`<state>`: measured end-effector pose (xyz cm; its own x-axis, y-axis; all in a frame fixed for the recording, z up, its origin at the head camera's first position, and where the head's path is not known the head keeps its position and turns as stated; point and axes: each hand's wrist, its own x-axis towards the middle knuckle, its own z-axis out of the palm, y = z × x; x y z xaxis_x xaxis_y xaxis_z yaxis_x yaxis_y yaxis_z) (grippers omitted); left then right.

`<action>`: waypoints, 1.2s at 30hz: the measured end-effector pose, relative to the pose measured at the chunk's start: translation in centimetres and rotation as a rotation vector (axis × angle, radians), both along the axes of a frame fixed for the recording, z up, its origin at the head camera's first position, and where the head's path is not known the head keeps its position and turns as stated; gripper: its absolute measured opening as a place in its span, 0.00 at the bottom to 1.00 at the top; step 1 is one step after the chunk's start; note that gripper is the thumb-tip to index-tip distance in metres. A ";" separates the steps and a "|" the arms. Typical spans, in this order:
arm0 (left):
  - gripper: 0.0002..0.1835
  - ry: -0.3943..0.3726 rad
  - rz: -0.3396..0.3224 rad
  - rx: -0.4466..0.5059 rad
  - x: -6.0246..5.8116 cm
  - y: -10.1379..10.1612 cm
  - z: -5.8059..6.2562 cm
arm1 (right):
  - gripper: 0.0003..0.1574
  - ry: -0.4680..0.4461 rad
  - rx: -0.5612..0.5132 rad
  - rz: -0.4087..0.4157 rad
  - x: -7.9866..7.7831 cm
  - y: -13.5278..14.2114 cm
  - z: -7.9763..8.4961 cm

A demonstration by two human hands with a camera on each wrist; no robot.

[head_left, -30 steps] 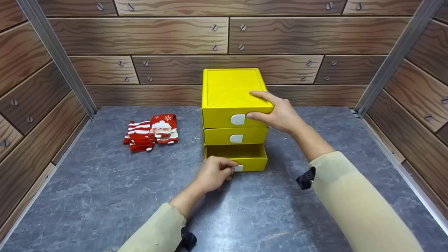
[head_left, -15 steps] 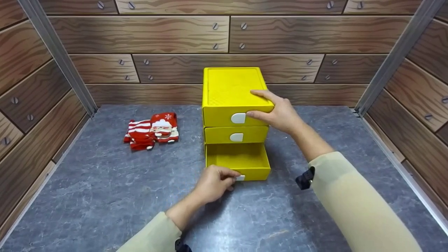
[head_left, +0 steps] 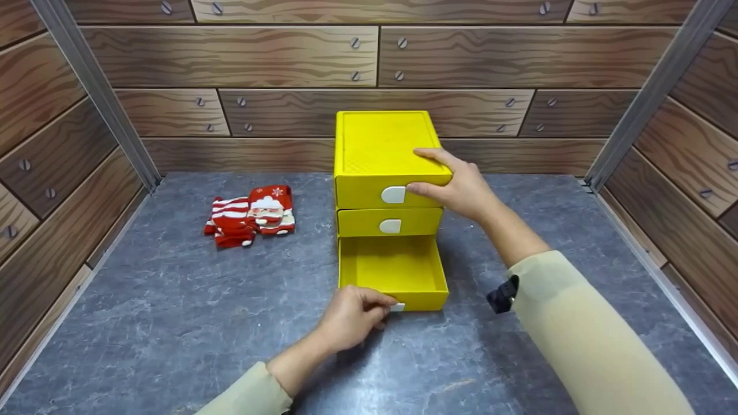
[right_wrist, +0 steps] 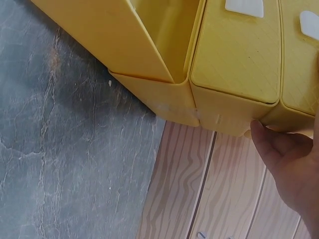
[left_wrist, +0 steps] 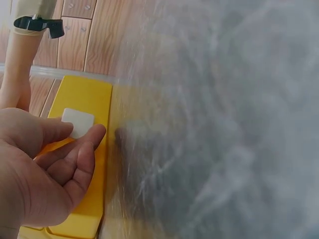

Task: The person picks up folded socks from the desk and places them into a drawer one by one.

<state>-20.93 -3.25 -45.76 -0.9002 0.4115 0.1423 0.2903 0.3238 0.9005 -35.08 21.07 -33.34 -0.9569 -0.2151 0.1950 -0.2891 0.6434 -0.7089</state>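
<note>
A yellow cabinet with three stacked drawers [head_left: 386,141] stands mid-table, each drawer with a white pull tab. Its bottom drawer [head_left: 426,301] is pulled far out, and nothing shows inside. My left hand [head_left: 347,320] pinches that drawer's white tab [left_wrist: 79,121] between thumb and fingers. At the upper right corner, my right hand [head_left: 463,185] grips the cabinet, thumb on the top drawer's front and index finger over the top. Its other fingers lie against the side, as the right wrist view [right_wrist: 286,154] partly shows. The upper two drawers are closed.
Folded red and white socks [head_left: 251,216] with a Santa pattern lie left of the cabinet. Wood-patterned panels [head_left: 288,57] enclose the back and sides of the grey table [head_left: 190,311]. Metal posts [head_left: 98,92] mark the corners.
The bottom drawer has slid out toward me, from partly to far out, with my left hand drawing back on its tab. The right hand stays on the cabinet's corner.
</note>
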 end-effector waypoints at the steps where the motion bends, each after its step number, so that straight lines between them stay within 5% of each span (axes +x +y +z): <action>1: 0.10 -0.006 0.000 -0.001 0.1 -0.1 0.1 | 0.49 0.001 -0.001 0.000 0.0 0.0 0.0; 14: 0.10 -0.005 -0.024 -0.008 1.5 -0.7 0.0 | 0.49 0.008 -0.007 -0.001 -0.2 0.0 -0.1; 36: 0.12 0.006 -0.056 0.020 2.2 -0.2 0.1 | 0.49 -0.008 -0.008 -0.005 -0.2 0.1 -0.1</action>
<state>-18.71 -3.45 -45.70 -0.8751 0.4581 0.1564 0.3128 0.2886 0.9049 -35.30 21.16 -33.48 -0.9597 -0.2086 0.1885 -0.2797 0.6392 -0.7164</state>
